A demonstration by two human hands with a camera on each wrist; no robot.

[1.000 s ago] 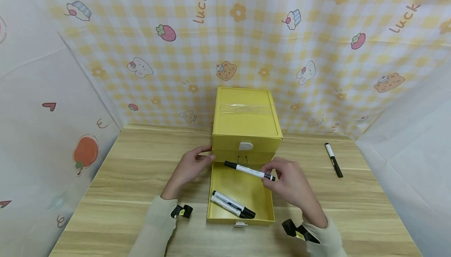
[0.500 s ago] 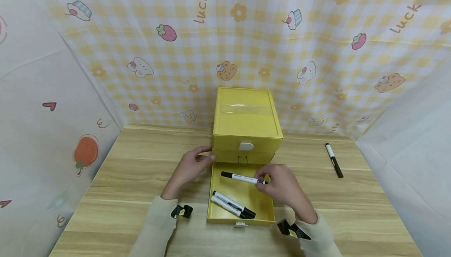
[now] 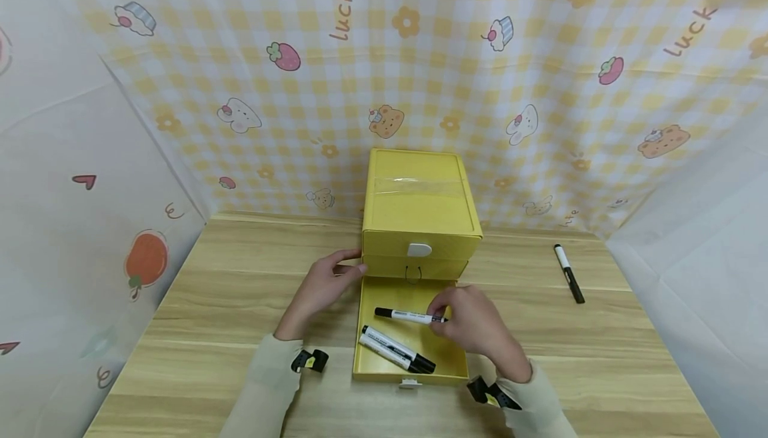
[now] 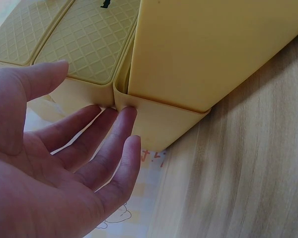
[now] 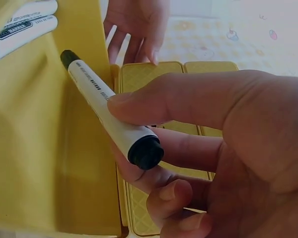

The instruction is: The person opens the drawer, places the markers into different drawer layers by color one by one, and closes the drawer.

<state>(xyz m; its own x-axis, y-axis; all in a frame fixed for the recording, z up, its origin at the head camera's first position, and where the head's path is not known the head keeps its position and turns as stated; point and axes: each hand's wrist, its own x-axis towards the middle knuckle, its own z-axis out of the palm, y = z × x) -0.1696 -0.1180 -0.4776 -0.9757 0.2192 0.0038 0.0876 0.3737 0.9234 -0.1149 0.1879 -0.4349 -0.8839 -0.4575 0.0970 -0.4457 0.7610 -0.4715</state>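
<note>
My right hand (image 3: 471, 321) pinches a white marker with black ends (image 5: 97, 94) between thumb and fingers. This marker lies across the pulled-out yellow drawer (image 3: 373, 297), its capped end pointing left. Two more white-and-black markers (image 3: 390, 348) rest side by side at the drawer's front. My left hand (image 3: 324, 285) touches the left side of the yellow drawer box (image 3: 420, 208); in the left wrist view its fingers (image 4: 124, 121) are extended, fingertips at the box's lower units, and the thumb is held apart.
Another marker (image 3: 569, 273) lies on the wooden table (image 3: 258, 258) to the right. Behind the box hangs a yellow checked curtain (image 3: 336, 111). White cloth (image 3: 72, 278) borders the table on the left. A white pull tab (image 3: 411, 383) sticks out from the drawer's front.
My right hand has moved left and toward the drawer's front, bringing the pinched marker closer to the two lying there. The left hand has kept its place.
</note>
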